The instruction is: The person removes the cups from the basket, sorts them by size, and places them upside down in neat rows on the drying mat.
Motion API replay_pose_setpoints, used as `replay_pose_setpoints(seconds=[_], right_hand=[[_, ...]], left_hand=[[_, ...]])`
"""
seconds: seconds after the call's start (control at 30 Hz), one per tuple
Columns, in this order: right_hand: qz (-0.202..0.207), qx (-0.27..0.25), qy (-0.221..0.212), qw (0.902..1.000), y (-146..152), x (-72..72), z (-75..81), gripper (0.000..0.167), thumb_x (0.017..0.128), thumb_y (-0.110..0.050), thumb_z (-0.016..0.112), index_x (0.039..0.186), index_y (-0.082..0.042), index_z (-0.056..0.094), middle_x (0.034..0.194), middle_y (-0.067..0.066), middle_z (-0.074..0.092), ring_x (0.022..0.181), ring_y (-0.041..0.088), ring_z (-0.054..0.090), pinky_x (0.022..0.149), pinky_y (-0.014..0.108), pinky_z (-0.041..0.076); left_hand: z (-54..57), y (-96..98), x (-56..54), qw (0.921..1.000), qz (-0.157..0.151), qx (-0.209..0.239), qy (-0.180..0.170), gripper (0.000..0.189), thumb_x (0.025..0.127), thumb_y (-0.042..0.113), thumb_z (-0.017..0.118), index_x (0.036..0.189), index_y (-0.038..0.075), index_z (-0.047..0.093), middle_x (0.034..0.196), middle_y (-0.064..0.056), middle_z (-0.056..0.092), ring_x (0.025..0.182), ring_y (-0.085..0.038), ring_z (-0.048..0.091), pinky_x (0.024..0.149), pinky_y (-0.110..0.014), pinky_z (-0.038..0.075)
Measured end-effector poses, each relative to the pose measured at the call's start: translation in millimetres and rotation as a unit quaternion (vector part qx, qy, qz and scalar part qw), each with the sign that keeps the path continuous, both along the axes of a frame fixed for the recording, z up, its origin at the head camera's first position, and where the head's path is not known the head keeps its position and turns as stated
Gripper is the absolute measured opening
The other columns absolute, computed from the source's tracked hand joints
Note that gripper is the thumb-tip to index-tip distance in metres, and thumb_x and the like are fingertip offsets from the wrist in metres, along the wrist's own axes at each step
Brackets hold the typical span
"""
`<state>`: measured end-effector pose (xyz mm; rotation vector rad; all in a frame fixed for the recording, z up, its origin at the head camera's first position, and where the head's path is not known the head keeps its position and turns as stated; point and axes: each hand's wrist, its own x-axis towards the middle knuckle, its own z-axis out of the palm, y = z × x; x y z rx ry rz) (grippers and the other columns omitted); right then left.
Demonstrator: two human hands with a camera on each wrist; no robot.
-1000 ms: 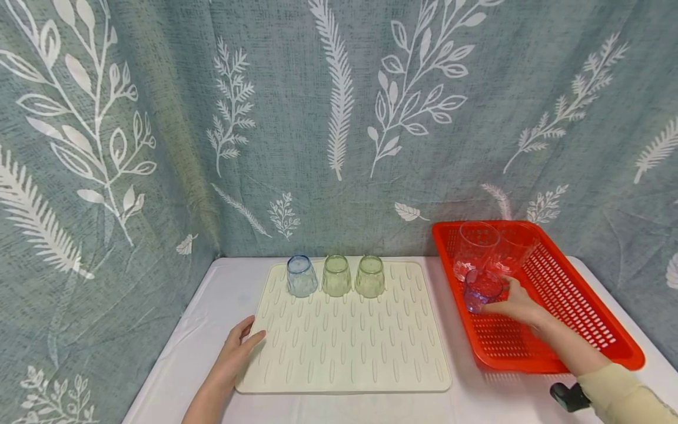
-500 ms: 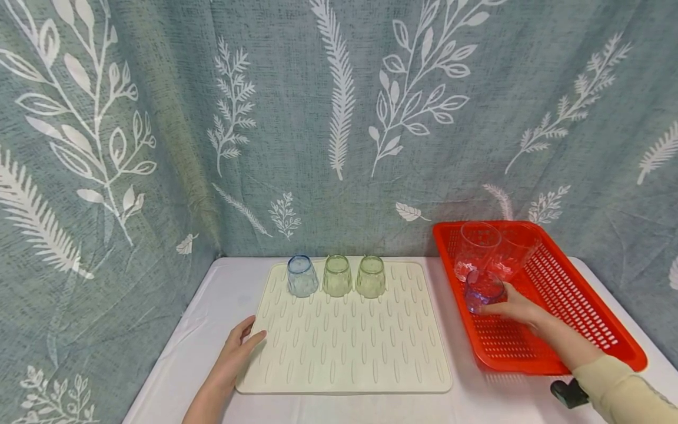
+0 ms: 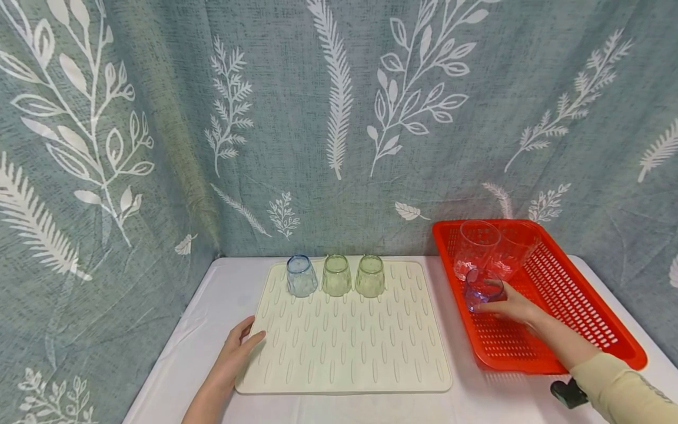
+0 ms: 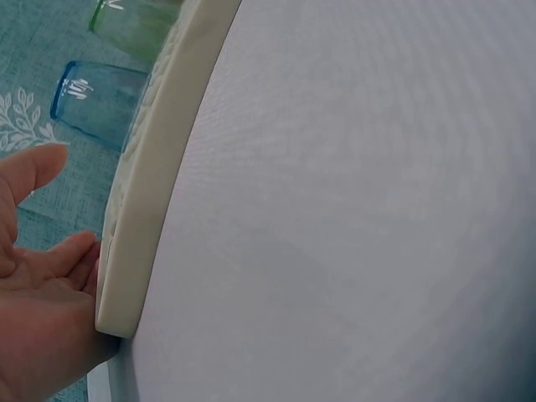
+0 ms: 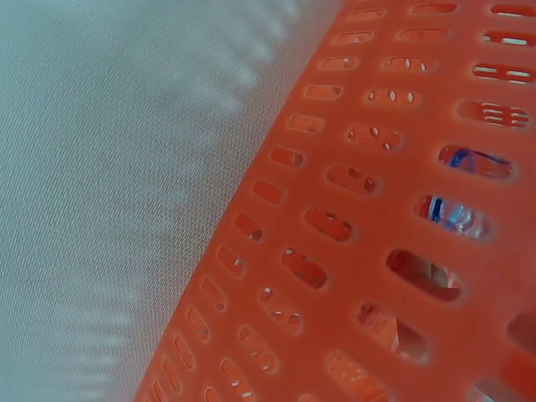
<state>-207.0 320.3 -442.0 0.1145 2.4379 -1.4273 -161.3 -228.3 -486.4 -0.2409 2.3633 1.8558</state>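
Observation:
In the head view, my right hand [image 3: 511, 303] reaches into the red basket [image 3: 479, 347] and holds a purple-tinted glass [image 3: 478, 292] at its side, thumb toward the front. Fingers show through the clear wall; whether they lie inside or behind it I cannot tell. In the right wrist view, the perforated basket wall [image 5: 276, 243] hides most of that hand and glass. My left hand [image 3: 233, 347] lies by the left edge of a cream drying mat [image 3: 344, 347], fingers loosely bent and holding nothing. The left wrist view shows this hand [image 4: 42, 276] beside the mat's edge [image 4: 155, 193].
A blue glass [image 3: 302, 280] and two green glasses, one in the middle [image 3: 336, 280] and one on the right [image 3: 370, 280], stand in a row along the mat's back. Two taller clear glasses [image 3: 474, 250] are in the basket's far left corner. A patterned curtain [image 3: 318, 147] hangs behind the table.
My right hand's fingers have moved left, from the glass's right side onto it, and now show through its wall. The left hand stays in place.

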Motion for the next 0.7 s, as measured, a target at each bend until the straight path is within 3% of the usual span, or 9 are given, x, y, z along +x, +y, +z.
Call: replay_pose_setpoints(seconds=[0.37, 0.7], right_hand=[[-0.01, 0.006, 0.009, 0.9999, 1, -2.1, 3.8, 0.091, 0.086, -0.029, 0.074, 0.147, 0.004, 0.016, 0.136, 0.033, 0.038, 0.116, 0.044, 0.047, 0.092, 0.048, 0.052], [-0.034, -0.051, 0.018, 0.998, 3, -5.3, 16.5, 0.091, 0.09, -0.035, 0.07, 0.15, 0.001, 0.011, 0.14, 0.03, 0.033, 0.114, 0.037, 0.053, 0.093, 0.043, 0.051]], left_hand=[[-0.6, 1.3, -1.4, 1.0, 0.008, -0.002, -0.003, 0.078, 0.098, 0.022, 0.057, 0.152, -0.008, 0.009, 0.152, -0.032, 0.012, 0.14, -0.046, 0.011, 0.114, -0.058, 0.012], [-0.7, 5.1, -2.0, 0.9999, 0.016, -0.005, 0.0, 0.075, 0.098, 0.02, 0.057, 0.151, -0.009, 0.011, 0.151, -0.032, 0.014, 0.139, -0.045, 0.012, 0.114, -0.057, 0.012]])
